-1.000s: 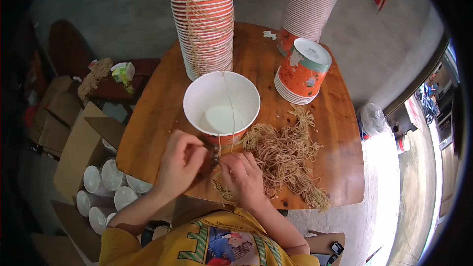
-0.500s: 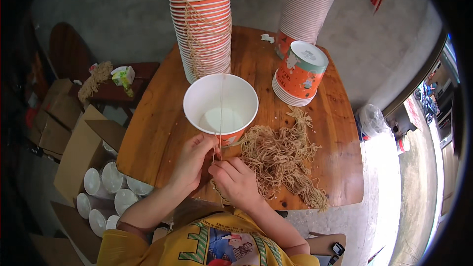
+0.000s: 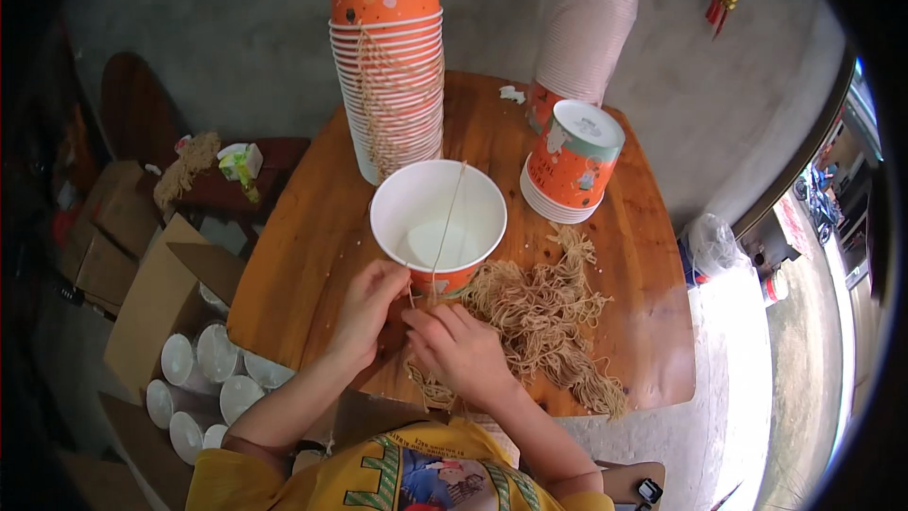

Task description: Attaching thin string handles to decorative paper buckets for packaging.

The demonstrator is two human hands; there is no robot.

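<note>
An orange paper bucket with a white inside [image 3: 402,213] stands upright, mouth up, near the table's front. A thin tan string [image 3: 450,218] runs slantwise across its mouth, from the far rim to the near side. Close to the bucket's near side, my left hand [image 3: 365,312] pinches a string end between thumb and forefinger. My right hand [image 3: 461,352] is just right of it, fingers curled in a pinch on string below the rim; its fingertips are partly hidden. A tangled heap of tan strings [image 3: 549,322] lies to the right of the bucket.
Behind the bucket rises a tall stack of nested orange buckets [image 3: 388,95] with strings hanging on it. A short upside-down stack [image 3: 572,166] and clear-wrapped white lids or tubs [image 3: 586,33] stand back right. Left of the wooden table [image 3: 293,274], an open carton [image 3: 142,322] holds clear containers.
The bucket has shifted slightly to the right, and the string over its mouth now slants instead of running straight. Both hands stay close together at its near side. The whole view has tilted a little.
</note>
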